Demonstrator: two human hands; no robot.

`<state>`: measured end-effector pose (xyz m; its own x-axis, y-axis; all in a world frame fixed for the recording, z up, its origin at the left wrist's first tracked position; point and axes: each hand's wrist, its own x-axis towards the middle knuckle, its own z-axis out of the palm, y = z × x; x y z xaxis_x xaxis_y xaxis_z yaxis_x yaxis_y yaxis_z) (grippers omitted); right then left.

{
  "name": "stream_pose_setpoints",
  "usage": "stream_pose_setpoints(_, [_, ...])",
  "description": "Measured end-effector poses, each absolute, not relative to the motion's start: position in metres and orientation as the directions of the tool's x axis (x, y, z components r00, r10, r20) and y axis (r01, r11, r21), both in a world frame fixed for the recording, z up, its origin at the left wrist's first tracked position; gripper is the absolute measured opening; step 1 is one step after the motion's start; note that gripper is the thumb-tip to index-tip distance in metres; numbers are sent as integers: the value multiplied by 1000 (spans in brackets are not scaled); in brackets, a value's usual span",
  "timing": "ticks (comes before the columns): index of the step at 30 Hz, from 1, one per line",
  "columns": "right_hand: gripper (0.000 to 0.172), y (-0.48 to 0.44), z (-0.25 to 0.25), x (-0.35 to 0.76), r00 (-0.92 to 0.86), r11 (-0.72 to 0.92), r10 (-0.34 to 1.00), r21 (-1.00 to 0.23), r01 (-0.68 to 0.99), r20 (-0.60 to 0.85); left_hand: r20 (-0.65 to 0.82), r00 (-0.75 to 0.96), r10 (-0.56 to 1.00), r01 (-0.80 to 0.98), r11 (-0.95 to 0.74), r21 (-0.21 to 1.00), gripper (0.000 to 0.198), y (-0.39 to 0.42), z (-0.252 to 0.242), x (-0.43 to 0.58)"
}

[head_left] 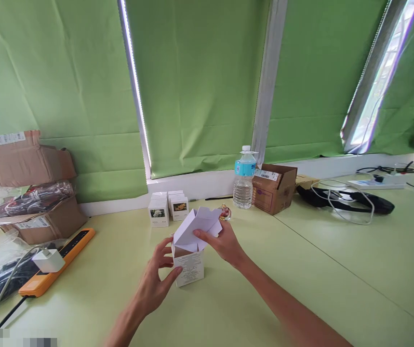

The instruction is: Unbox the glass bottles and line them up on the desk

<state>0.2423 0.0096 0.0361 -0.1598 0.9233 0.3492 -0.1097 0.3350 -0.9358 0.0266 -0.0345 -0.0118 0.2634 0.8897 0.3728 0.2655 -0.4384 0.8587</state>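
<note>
A small white carton with printed text on its side stands on the pale green table, its top flaps open. My left hand grips the carton's left side and front with thumb and fingers. My right hand pinches the raised lid flap from the right. Just behind my right hand a small shiny glass object lies on the table, partly hidden.
Several small white boxes stand near the window sill. A water bottle and an open brown carton are to the right, with black straps and cables. An orange power strip with a white charger and cardboard boxes lie left.
</note>
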Motion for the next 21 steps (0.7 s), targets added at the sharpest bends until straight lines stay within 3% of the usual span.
stream_pose_setpoints(2, [42, 8, 36, 243, -197, 336, 916, -937, -99, 349, 393, 265, 881, 277, -460, 844, 58, -35, -9, 27])
stream_pose_setpoints(8, [42, 8, 38, 244, -287, 329, 897, -942, -70, 335, 400, 241, 884, 240, -454, 858, 35, -35, -4, 26])
stream_pose_setpoints(11, [43, 7, 40, 244, -282, 344, 899, -939, -16, 335, 415, 219, 883, 222, -459, 860, 35, -34, -7, 25])
stream_pose_setpoints(17, [36, -1, 42, 239, -286, 461, 868, -873, 160, 407, 419, 212, 883, 370, -469, 802, 37, -34, -13, 21])
stream_pose_setpoints(21, [36, -3, 44, 237, -258, 515, 843, -847, 129, 473, 421, 221, 880, 415, -476, 776, 28, -35, -13, 21])
